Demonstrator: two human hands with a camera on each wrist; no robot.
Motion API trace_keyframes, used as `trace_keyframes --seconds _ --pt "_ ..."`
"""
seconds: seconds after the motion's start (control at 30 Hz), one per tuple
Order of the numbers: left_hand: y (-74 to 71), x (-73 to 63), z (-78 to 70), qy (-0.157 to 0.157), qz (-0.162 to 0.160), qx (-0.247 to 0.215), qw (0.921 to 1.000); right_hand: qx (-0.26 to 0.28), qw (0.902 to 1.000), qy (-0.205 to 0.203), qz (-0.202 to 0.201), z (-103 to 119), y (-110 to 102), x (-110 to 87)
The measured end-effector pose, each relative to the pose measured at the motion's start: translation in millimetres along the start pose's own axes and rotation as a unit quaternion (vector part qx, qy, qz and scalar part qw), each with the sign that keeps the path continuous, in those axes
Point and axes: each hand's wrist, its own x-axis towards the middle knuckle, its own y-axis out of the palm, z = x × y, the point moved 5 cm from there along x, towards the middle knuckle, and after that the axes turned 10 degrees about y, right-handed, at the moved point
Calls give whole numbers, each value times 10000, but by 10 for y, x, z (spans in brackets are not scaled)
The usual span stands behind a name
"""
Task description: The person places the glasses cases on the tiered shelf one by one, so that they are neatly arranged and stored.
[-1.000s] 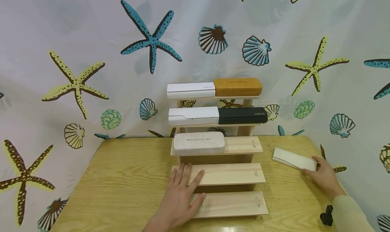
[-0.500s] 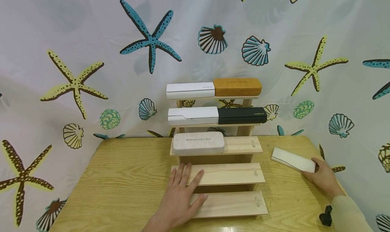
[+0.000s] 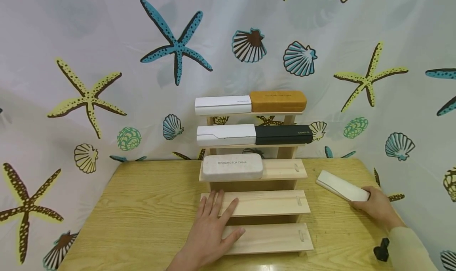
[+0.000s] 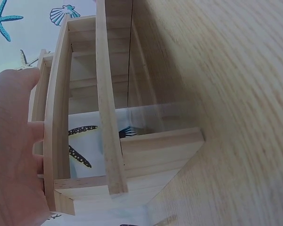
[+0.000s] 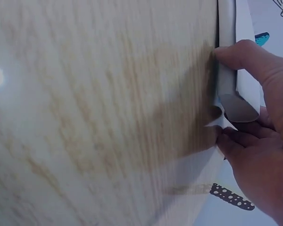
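My right hand (image 3: 378, 208) grips the near end of a white glasses case (image 3: 341, 184) at the right of the table. In the right wrist view, the thumb lies along one side of the case (image 5: 227, 77) and the other fingers reach under its end. Spread flat, my left hand (image 3: 208, 233) rests over the left end of the lower tiers of a wooden stepped rack (image 3: 263, 239). The left wrist view shows that hand (image 4: 14, 150) against the edge of a rack board (image 4: 56, 117), its fingers partly hidden behind it.
On the rack's upper tiers stand a white case (image 3: 222, 106), an orange case (image 3: 278, 101), another white case (image 3: 226, 136), a black case (image 3: 284, 135) and a pale rounded case (image 3: 232, 167). A small black object (image 3: 382, 250) lies by the right sleeve. A patterned curtain (image 3: 213, 33) hangs behind.
The white glasses case in my right hand has shifted slightly, its far end a little up and to the left, and the fingers have closed further around it. My left hand stays put.
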Motion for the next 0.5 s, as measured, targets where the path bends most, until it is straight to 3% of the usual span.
trace_keyframes --seconds 0.23,0.5 --pt "2 -1 3 -6 23 13 10000 146 9998 44 -152 23 -88 -37" --pt "2 0 -1 -8 20 66 10000 500 9987 -50 37 151 -215 -125"
